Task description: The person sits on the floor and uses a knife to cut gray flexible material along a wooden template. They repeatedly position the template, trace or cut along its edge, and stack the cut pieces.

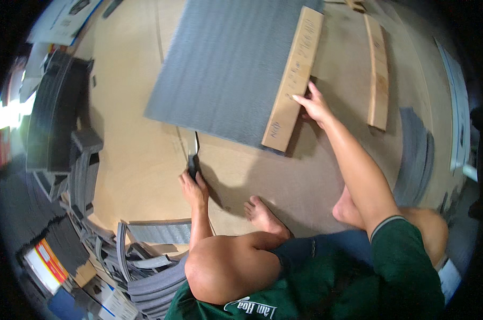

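Observation:
My left hand [195, 186] is closed around the black handle of a knife [193, 160], whose thin blade points away from me, its tip close to the near edge of a grey foam sheet [215, 74]. Along the sheet's right side lies a flat wooden board [292, 80] with handwriting on it. My right hand [316, 106] grips this board at its right edge, the thumb on top; the other fingers are partly hidden beyond the edge.
A second wooden strip [378, 74] lies further right, near curved grey foam pieces [415, 154]. Stacked foam offcuts [57, 112] line the left side, with more foam strips [156, 285] by my left knee. My bare feet [265, 216] rest on the tan floor board [129, 165].

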`<state>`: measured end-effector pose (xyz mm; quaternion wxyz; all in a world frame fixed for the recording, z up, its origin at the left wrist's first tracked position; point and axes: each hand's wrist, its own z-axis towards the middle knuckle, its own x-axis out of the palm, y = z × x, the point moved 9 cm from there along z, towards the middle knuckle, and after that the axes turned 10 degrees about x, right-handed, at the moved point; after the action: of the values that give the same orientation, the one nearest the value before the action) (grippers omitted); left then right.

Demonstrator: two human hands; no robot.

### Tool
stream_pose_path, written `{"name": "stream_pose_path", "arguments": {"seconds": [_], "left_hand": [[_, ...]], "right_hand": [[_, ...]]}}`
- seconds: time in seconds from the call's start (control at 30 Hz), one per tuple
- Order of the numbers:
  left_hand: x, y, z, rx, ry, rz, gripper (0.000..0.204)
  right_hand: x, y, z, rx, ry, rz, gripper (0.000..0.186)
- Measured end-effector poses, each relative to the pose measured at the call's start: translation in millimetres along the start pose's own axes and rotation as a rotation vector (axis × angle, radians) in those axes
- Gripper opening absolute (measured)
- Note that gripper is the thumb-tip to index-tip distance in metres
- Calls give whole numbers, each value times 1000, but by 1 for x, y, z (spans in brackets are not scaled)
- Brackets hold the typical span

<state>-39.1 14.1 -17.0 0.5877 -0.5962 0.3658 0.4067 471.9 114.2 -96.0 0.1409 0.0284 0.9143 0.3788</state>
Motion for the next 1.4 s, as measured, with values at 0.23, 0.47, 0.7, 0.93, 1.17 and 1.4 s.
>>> {"name": "stream_pose_path", "arguments": {"seconds": [0.23, 0.47, 0.7, 0.93, 1.17, 1.4], "left_hand": [[-45, 49, -49, 38, -231, 172, 34], [121, -139, -25, -462, 328, -1178, 72], [108, -172, 28, -303, 48, -1261, 81], [17, -77, 57, -58, 372, -1203, 80], [-33, 34, 136, -197, 241, -726, 75], [-3, -174, 107, 769, 161, 50, 97]], "right_hand": [[2, -5, 5, -6, -5, 69, 88], [8, 19, -33, -27, 27, 287, 88], [15, -1, -21, 174, 48, 183, 114], [-121, 113, -23, -348, -743, -184, 109], [-148, 63, -10, -223, -387, -325, 115], [-122, 24, -26, -255, -394, -259, 92]]}}
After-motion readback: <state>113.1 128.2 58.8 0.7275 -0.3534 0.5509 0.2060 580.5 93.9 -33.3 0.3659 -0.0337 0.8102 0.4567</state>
